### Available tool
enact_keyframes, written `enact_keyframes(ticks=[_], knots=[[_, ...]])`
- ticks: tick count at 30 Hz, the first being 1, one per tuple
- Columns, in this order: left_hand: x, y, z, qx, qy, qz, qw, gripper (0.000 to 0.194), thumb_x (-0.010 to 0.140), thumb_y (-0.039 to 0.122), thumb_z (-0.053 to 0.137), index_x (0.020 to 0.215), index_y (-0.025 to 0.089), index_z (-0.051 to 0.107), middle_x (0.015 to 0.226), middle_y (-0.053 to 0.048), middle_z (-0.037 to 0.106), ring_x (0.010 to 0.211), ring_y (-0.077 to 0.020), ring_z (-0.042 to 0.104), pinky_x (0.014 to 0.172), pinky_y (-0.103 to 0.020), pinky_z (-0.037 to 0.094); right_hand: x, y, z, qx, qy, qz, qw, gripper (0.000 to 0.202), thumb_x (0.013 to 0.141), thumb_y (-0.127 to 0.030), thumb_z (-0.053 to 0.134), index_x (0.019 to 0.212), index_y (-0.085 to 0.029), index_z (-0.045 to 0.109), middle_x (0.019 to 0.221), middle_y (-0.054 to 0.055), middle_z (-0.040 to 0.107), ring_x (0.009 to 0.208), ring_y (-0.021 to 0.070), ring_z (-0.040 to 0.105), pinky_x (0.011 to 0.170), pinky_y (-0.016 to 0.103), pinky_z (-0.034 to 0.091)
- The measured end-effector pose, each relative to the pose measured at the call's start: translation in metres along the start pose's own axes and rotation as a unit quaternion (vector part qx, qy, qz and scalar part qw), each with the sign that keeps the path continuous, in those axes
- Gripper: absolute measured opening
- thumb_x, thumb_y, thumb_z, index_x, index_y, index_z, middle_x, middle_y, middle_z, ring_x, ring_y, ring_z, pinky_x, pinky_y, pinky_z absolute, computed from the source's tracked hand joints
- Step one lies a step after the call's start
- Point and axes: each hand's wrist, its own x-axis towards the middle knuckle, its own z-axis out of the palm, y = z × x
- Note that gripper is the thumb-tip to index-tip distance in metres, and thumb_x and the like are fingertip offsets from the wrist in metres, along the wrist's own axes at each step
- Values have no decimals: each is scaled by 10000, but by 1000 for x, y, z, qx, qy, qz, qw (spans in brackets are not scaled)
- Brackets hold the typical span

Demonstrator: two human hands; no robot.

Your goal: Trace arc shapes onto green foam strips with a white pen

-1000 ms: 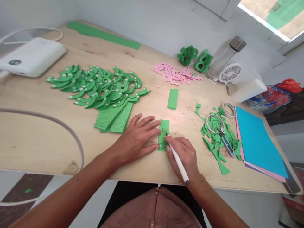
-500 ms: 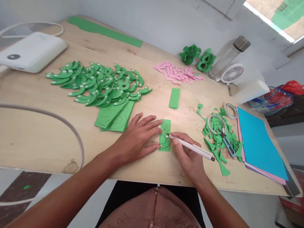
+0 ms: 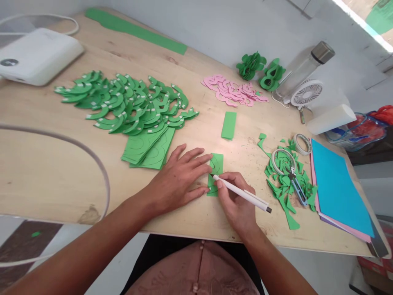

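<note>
A small green paper strip [image 3: 217,162] with curved pen lines lies on the table before me. My left hand [image 3: 181,180] lies palm down with fingers spread, its fingertips on the strip's left edge. My right hand [image 3: 238,200] is closed on a white pen [image 3: 245,196], whose tip meets the strip near its left side. Beyond the strip lies a folded green paper [image 3: 229,125]. Left of it, green sheets with drawn curves [image 3: 158,151] are stacked beside a large pile of cut green curved pieces [image 3: 123,104] bearing small white patches.
Pink cutouts [image 3: 235,91] and green paper ornaments [image 3: 251,65] sit near the wall, by a bottle [image 3: 302,69] and small fan [image 3: 307,94]. Right: green scraps [image 3: 287,209], scissors [image 3: 297,187], tape roll [image 3: 302,144], blue sheets [image 3: 340,188]. Left: white device [image 3: 39,57], cable [image 3: 76,145].
My right hand has moved the pen tip leftward across the green strip, toward its left edge. My left hand stays in place. The camera view has shifted slightly.
</note>
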Motion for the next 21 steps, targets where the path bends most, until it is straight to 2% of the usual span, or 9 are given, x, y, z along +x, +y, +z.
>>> enact_keyframes(ticks=[12, 21], knots=[[1, 0, -1, 1, -5, -1, 1000, 245, 888, 311, 599, 1125, 250, 601, 1436, -48, 557, 1399, -293, 400, 1185, -580, 178, 0, 0, 1, -11, -12, -11, 1000, 75, 891, -261, 568, 903, -219, 629, 773, 33, 725, 679, 170, 676, 578, 270, 509], [0, 0, -1, 4, -3, 3, 1000, 238, 900, 320, 585, 1127, 249, 593, 1440, -42, 552, 1401, -295, 400, 1186, -580, 175, 1, 0, 1, -32, -8, -52, 998, 69, 902, -239, 559, 903, -210, 622, 761, 21, 717, 673, 159, 668, 601, 270, 510]])
